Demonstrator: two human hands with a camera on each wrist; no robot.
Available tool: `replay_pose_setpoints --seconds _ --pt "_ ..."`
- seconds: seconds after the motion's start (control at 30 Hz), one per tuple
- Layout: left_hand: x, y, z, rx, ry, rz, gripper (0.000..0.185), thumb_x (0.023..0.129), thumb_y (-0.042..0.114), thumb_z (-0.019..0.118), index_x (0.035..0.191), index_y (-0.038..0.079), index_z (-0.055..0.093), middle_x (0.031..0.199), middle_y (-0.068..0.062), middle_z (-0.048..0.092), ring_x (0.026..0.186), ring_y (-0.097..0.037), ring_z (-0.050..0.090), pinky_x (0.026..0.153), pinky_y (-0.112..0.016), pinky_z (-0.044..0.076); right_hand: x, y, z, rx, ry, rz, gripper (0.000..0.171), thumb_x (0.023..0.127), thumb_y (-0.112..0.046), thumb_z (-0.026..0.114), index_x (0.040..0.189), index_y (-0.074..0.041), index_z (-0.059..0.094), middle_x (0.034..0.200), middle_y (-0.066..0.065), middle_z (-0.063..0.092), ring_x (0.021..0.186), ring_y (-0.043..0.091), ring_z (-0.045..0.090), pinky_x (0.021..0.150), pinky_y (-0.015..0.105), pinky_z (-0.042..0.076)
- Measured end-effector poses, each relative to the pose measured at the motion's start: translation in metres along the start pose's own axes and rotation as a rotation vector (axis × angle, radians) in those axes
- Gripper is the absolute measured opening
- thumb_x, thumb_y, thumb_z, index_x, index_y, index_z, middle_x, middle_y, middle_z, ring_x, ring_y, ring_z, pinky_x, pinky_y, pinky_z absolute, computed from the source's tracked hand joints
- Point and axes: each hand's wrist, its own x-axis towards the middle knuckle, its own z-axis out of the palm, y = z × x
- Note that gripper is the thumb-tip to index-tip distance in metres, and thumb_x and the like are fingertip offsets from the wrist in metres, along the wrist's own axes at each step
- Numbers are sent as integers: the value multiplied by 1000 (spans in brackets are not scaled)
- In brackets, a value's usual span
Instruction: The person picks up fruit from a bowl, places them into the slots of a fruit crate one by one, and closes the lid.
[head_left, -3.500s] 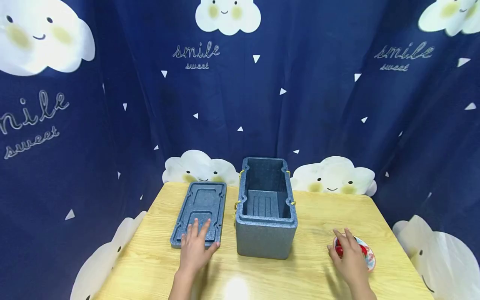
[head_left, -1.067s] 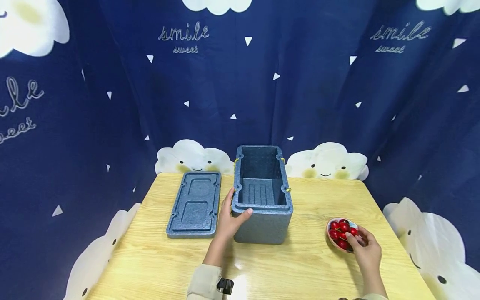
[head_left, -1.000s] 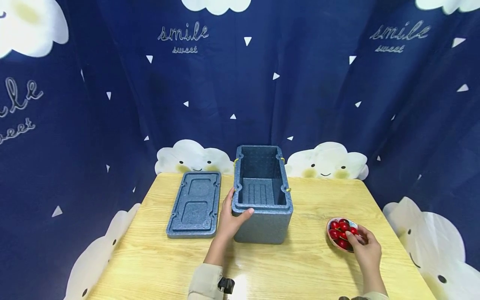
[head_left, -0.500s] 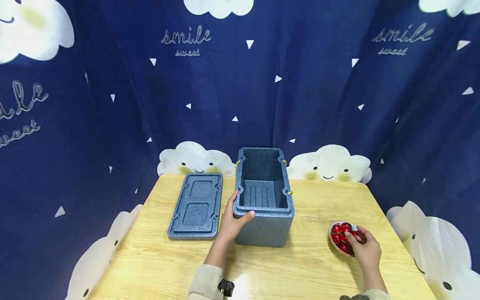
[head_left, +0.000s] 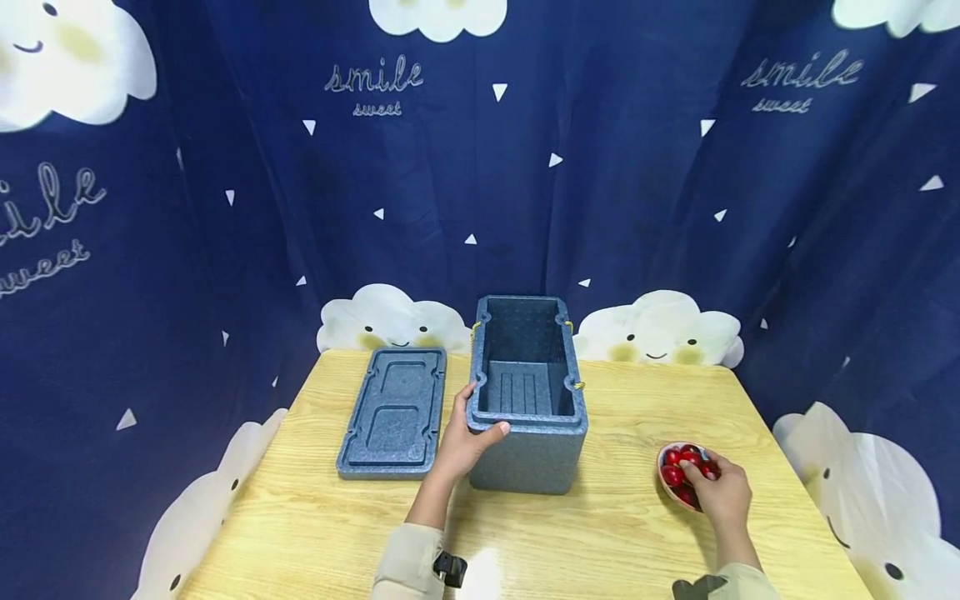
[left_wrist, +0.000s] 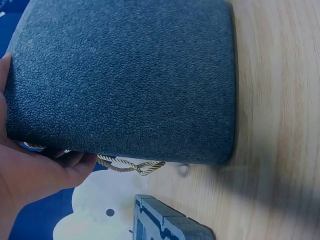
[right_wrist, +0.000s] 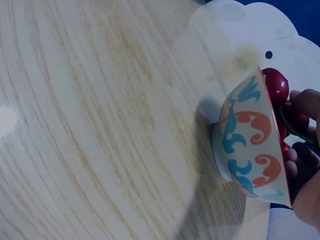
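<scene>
A dark grey foam box [head_left: 525, 458] without its lid stands at mid-table. My left hand [head_left: 461, 446] grips its near left corner, thumb over the near edge, fingers along the left side. In the left wrist view the box wall [left_wrist: 125, 75] fills much of the picture, with a yellow cord [left_wrist: 135, 165] beyond the fingers. To the right is a small bowl [right_wrist: 245, 140] with an orange and blue pattern, filled with several red cherries [head_left: 672, 476]. My right hand [head_left: 723, 492] reaches into it from the right and pinches a cherry, partly hidden by the fingers.
The matching grey lid [head_left: 393, 417] lies flat on the wooden table [head_left: 615, 550], left of the box. A dark blue curtain [head_left: 637, 208] with clouds hangs behind and around the table.
My left hand has gone from above the lid to the box corner. My right hand first hovered over the bowl, then moved to its right side, and now reaches further in among the cherries.
</scene>
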Motion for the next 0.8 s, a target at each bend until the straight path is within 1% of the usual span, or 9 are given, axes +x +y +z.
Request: replay_pose_setpoints --seconds 0.13,0.27,0.33,0.4,0.57,0.67,0.73,0.8 --pt "1 -2 0 -4 -13 1 82 78 14 74 144 5 25 143 -24 29 129 -36 28 102 -51 24 0 -2 2 -28 10 -26 50 83 -19 68 118 13 52 111 36 43 106 50 39 90 58 29" --pt "3 -5 -1 -5 -22 6 84 78 15 74 144 5 23 144 -23 27 130 -36 25 102 -52 22 -3 -6 1 -18 15 -18 49 84 -20 66 118 12 53 111 35 41 105 51 38 89 59 29" --pt "5 -9 0 -8 -22 25 84 78 14 74 144 3 23 144 -25 27 130 -38 25 102 -54 22 -6 -10 -1 -10 25 -14 49 85 -21 66 118 11 53 111 35 41 105 51 39 89 58 29" --pt "9 -18 0 -17 -24 38 85 78 16 74 145 5 23 144 -24 27 130 -38 25 102 -54 21 -10 -13 -4 -6 43 -12 48 84 -21 67 118 11 54 111 35 42 104 51 40 89 58 30" --pt "18 -41 3 -24 -23 37 88 77 21 76 147 15 23 146 -17 27 132 -31 25 104 -50 20 -20 -20 -9 -9 80 8 50 83 -20 67 120 11 53 109 34 47 101 48 48 86 54 37" --pt "20 -44 3 -32 -19 47 88 76 20 76 147 15 24 145 -17 28 131 -32 27 104 -50 21 -26 -25 -11 15 100 33 51 85 -21 65 123 10 52 110 33 49 99 45 52 82 52 41" --pt "19 -43 2 -40 -26 55 88 77 18 76 147 13 23 144 -19 29 129 -33 29 103 -49 22 -30 -29 -12 36 126 49 50 86 -21 64 124 9 52 111 32 51 97 41 54 81 45 42" --pt "17 -39 0 -65 -45 55 87 78 14 75 147 10 22 143 -22 29 128 -34 30 103 -49 22 -35 -32 -14 68 160 65 49 86 -21 65 124 7 53 110 30 54 92 32 55 78 34 42"
